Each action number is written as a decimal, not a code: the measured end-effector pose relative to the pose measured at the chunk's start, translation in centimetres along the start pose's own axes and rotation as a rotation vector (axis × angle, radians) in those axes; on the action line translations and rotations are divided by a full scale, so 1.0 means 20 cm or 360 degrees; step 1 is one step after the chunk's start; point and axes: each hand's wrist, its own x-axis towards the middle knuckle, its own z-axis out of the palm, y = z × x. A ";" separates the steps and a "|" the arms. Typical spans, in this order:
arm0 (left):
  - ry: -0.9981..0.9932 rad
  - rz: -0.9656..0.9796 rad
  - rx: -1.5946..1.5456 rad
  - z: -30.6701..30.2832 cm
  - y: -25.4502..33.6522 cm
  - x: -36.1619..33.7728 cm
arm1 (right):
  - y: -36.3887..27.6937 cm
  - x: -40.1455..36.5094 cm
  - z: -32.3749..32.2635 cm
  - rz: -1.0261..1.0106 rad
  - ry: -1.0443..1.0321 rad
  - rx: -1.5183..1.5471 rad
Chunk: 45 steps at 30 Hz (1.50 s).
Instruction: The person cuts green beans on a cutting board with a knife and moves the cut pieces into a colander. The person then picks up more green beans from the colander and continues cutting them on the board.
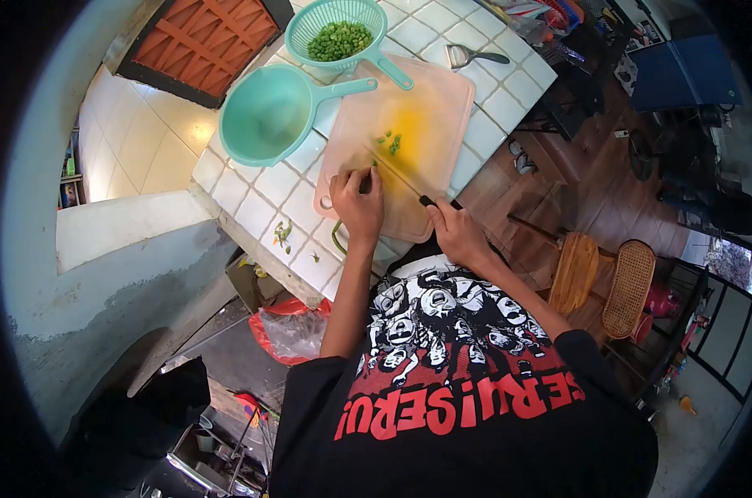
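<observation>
1 slim knife (411,185) slants across the round-cornered pink board (425,91).

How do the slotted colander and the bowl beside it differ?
The colander holds chopped greens; no greens show in the bowl. The colander's wall is slotted, while the bowl's looks solid. The colander is paler than the bowl. Both are greenish, with handles reaching over the cutting board.

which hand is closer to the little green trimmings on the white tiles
Left. The left hand, over the cutting board's left side, is just right of the trimmings; the right hand, gripping the knife handle, is farther right.
</observation>
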 end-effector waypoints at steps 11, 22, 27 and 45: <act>-0.0014 0.0079 0.0006 -0.01 -0.01 0.00 | -0.10 0.05 0.02 -0.0049 -0.0045 -0.0250; -0.0047 0.0063 0.0142 0.00 0.03 0.03 | 0.01 0.01 -0.02 -0.0006 -0.0015 -0.0122; -0.0058 0.0067 0.0098 0.02 0.02 0.03 | -0.03 0.03 -0.01 -0.0004 -0.0029 -0.0202; -0.0085 0.0039 -0.0095 -0.02 0.01 0.01 | 0.01 -0.01 -0.02 0.0012 -0.0044 -0.0092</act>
